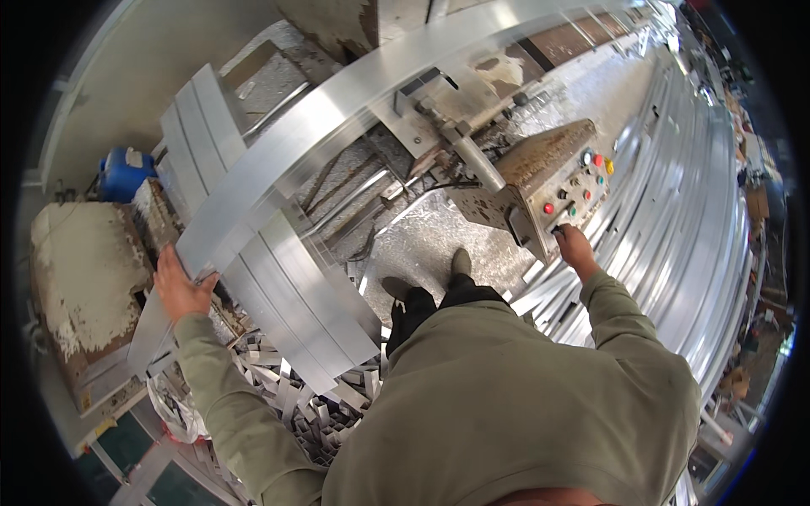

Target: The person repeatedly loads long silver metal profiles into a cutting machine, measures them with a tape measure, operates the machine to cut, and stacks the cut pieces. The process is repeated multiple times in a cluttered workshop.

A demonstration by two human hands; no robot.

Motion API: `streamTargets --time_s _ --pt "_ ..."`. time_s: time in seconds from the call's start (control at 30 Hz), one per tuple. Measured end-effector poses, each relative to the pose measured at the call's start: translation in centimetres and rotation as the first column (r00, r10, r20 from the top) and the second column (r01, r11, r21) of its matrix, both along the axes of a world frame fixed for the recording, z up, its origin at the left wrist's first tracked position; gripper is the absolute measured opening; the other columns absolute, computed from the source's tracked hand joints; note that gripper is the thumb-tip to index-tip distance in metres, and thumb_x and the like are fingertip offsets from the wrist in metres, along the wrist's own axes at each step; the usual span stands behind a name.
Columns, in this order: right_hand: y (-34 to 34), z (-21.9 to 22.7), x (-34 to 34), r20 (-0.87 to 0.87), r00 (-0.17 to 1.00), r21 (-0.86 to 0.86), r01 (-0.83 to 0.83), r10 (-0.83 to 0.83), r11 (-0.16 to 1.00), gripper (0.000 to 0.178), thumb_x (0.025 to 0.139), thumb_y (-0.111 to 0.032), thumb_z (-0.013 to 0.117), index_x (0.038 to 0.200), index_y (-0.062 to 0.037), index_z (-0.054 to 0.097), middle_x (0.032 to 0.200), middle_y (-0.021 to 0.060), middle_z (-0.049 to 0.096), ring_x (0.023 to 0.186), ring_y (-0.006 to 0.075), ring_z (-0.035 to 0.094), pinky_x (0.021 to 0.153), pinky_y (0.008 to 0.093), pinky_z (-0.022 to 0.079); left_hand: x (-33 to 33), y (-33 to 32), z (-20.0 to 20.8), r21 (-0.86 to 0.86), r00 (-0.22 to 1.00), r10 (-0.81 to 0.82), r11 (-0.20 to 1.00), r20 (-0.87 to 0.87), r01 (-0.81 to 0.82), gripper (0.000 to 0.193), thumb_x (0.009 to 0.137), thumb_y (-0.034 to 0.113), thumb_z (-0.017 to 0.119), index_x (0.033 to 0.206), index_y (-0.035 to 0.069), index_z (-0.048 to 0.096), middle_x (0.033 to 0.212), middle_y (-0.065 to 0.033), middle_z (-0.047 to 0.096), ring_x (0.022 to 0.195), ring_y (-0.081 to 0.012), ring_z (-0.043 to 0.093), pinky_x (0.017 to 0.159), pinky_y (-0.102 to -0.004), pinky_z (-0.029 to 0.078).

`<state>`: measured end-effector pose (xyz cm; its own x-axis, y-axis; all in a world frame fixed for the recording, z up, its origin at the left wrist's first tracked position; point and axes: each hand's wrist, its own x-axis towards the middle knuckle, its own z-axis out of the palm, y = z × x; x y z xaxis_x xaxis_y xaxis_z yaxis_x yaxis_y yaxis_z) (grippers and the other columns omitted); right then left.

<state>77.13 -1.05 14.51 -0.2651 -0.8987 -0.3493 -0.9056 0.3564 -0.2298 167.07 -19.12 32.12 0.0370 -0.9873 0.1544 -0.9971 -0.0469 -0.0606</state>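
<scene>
**A:** Where are the hands, taking the control box (548,190) as the mark?

**B:** The right hand (575,249) is at its lower front corner, fingers curled down onto the edge just below the coloured buttons (591,181). Whether a fingertip is actually pressing one, I cannot tell. The left hand (175,285) is well off to the left of the box, spread flat with the palm against the end of the long aluminium strip (337,118).

**A:** And the strip itself?

**B:** It runs from that left palm up and across, passing above and behind the control box toward the far right. Below it, left of the box, flat cut pieces (287,287) lie stacked at a slope, and short offcuts (312,405) are heaped near the person's left elbow.

**A:** What worries you?

**B:** The bare palm on a sheared metal edge. If the machine feeds or jerks the strip while the right hand is at the buttons, I judge the edge could slide through the open hand and cut it.

**A:** Anything else?

**B:** The arms are stretched wide apart, so balance looks thin. The shoes (426,274) stand below the box on a shiny plate; a slip there could pitch the person toward the offcuts.
</scene>
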Motion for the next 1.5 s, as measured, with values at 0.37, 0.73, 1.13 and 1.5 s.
streamTargets --time_s 0.37,0.73,1.13,1.5 --pt "-1.9 -0.1 1.9 -0.199 0.966 0.117 0.194 -0.168 0.974 0.043 0.114 -0.038 0.050 0.112 -0.0009 0.072 0.112 0.0314 0.077 0.109 0.0518 0.072 0.097 0.0604 0.056 -1.5 0.3 1.7 0.066 0.997 0.072 0.995 -0.024 -0.071 0.121 0.069 0.031 0.103 0.170 0.011 0.038 0.173 -0.0126 0.046 0.162 -0.0321 0.039 0.136 -0.0546 0.025" --pt "1.0 -8.9 -4.1 0.182 0.912 -0.041 0.381 -0.368 0.924 0.044 0.113 -0.029 0.047 0.106 0.0053 0.073 0.100 0.0304 0.076 0.094 0.0487 0.075 0.085 0.0575 0.061 -2.6 0.5 2.4 0.110 0.993 0.098 0.990 -0.069 -0.090 0.122 0.072 0.031 0.102 0.172 0.009 0.035 0.174 -0.0158 0.043 0.163 -0.0349 0.037 0.136 -0.0556 0.023" --pt "1.1 -3.1 -0.9 0.608 0.607 0.064 0.605 -0.511 0.794 0.057 0.113 -0.042 0.054 0.106 0.0117 0.072 0.084 0.0269 0.075 0.061 0.0393 0.075 0.054 0.0506 0.060 -6.9 0.4 -0.5 -0.171 0.954 0.292 0.946 0.070 -0.276 0.088 0.085 0.027 0.089 0.158 -0.001 0.048 0.163 -0.0229 0.052 0.150 -0.0416 0.051 0.123 -0.0516 0.045" --pt "-1.9 -3.3 -9.6 0.339 0.783 -0.345 0.620 -0.522 0.705 0.038 0.106 -0.030 0.056 0.121 0.0021 0.070 0.117 0.0333 0.075 0.110 0.0518 0.073 0.097 0.0592 0.057 -16.8 -1.9 0.5 -0.060 0.834 0.489 0.869 0.256 -0.492 0.109 0.071 0.056 0.102 0.144 -0.008 0.051 0.138 -0.0231 0.066 0.121 -0.0397 0.073 0.100 -0.0488 0.063"
